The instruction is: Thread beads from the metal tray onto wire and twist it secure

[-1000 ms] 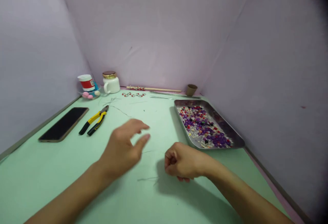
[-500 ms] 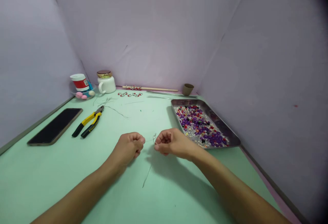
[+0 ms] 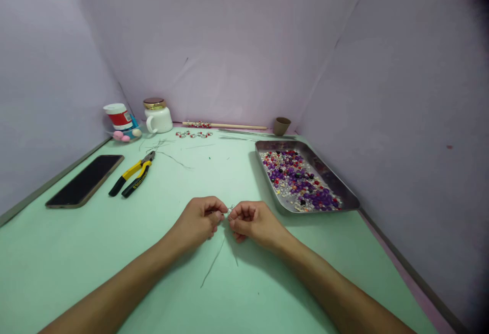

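My left hand [image 3: 204, 220] and my right hand [image 3: 252, 224] almost meet over the middle of the table, both closed in a pinch. Between their fingertips shows a small beaded wire piece [image 3: 229, 210] with pale beads, mostly covered by the fingers. A thin wire [image 3: 212, 268] hangs down from below the hands, and a shorter end shows under my right hand. A small reddish bead may sit at the left fingertips, too small to be sure.
A metal tray [image 3: 280, 202] of mixed beads stands to the right. Yellow-black pliers [image 3: 134, 173] and a phone [image 3: 86, 181] lie left. Behind are a beaded strand [image 3: 194, 134], a wooden stick [image 3: 237, 126], a lidded white mug [image 3: 158, 119], a brown cup [image 3: 281, 126] and loose wires [image 3: 173, 159].
My left hand has moved right, closing the gap to my right hand. The beaded piece now sits lower between the fingertips, and the hanging wire end has shifted left.
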### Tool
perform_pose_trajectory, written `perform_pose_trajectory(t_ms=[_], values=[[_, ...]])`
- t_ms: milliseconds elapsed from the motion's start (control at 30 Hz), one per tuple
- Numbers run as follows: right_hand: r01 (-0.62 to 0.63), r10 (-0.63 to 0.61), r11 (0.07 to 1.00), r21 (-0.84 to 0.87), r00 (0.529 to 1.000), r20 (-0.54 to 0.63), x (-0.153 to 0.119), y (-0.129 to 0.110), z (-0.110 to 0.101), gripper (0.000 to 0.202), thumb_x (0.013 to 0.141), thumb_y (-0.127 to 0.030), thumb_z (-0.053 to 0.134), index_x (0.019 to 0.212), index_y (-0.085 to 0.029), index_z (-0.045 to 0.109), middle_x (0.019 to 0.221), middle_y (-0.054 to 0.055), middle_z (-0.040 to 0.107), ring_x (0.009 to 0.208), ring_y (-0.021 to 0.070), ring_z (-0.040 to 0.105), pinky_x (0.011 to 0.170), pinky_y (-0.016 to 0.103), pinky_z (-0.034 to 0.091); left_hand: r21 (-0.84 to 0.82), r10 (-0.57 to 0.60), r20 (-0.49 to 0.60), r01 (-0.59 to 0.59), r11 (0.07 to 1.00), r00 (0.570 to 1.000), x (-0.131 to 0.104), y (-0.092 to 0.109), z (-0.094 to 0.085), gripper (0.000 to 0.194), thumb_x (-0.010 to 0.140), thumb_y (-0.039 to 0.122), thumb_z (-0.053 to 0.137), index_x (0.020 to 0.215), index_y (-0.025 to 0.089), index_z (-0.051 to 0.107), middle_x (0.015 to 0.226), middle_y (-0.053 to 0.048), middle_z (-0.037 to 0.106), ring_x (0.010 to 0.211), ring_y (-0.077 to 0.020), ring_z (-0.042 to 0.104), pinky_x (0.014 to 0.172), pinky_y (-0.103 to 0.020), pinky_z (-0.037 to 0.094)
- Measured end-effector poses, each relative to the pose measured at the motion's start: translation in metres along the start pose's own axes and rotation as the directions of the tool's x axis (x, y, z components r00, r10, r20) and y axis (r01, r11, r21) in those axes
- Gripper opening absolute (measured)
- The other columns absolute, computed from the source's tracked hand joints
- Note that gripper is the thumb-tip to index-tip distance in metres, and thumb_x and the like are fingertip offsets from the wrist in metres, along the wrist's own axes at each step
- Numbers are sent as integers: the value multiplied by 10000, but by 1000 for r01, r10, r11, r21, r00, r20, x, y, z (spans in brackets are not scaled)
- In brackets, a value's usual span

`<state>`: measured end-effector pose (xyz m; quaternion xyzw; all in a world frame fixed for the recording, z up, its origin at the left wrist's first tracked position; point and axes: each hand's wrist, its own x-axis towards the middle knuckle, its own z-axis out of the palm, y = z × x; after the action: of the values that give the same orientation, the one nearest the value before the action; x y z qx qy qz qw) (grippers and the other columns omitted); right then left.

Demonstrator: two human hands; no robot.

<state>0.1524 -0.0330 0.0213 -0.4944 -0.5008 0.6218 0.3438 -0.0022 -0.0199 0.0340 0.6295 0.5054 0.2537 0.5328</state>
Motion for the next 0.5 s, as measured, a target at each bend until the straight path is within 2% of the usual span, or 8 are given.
perform_pose_trajectory(t_ms=[67,133,233,367,433,500], values=[[13,-13,1000,-14,1000,9,-1,0,0,90,602,-167,604,635,-141,524,447,-55,489,409,72,473,434,210,433,172,94,10,-94,981,996,-1,0,-3,177,704,222,450,751,162,611,570,6,555,513,-120,468,517,-252,366],[34,-33,998,-48,999,23,-2,-1,0,60,606,-147,578,634,-143,524,453,-55,481,411,70,459,430,205,416,352,181,15,-174,920,983,-3,-1,-7,218,703,196,453,778,190,658,705,-22,628,647,-152,524,606,-268,383],[88,-84,980,-177,996,31,-4,0,0,29,615,-122,537,629,-147,533,475,-47,485,425,69,448,425,193,378,494,232,49,-225,840,972,-6,0,-11,270,707,167,439,802,233,682,820,-25,653,732,-171,548,651,-271,388],[166,-165,926,-339,986,31,-6,1,0,58,628,-114,507,620,-153,549,495,-40,504,454,74,467,441,185,354,503,239,84,-248,828,967,-9,3,-10,263,692,152,441,730,231,689,743,-26,648,690,-168,554,619,-259,386],[179,-179,918,-355,983,32,-6,2,0,63,630,-116,506,627,-153,557,500,-37,515,464,78,476,451,188,358,462,232,58,-232,856,971,-9,4,-8,244,678,152,448,703,214,683,703,-27,641,664,-166,548,602,-257,381],[177,-175,925,-337,984,38,-7,3,1,61,631,-118,510,641,-153,559,510,-31,535,475,83,487,461,191,366,383,179,7,-168,909,984,-8,5,-5,229,670,163,450,709,194,673,653,-21,627,613,-157,531,567,-253,374]])
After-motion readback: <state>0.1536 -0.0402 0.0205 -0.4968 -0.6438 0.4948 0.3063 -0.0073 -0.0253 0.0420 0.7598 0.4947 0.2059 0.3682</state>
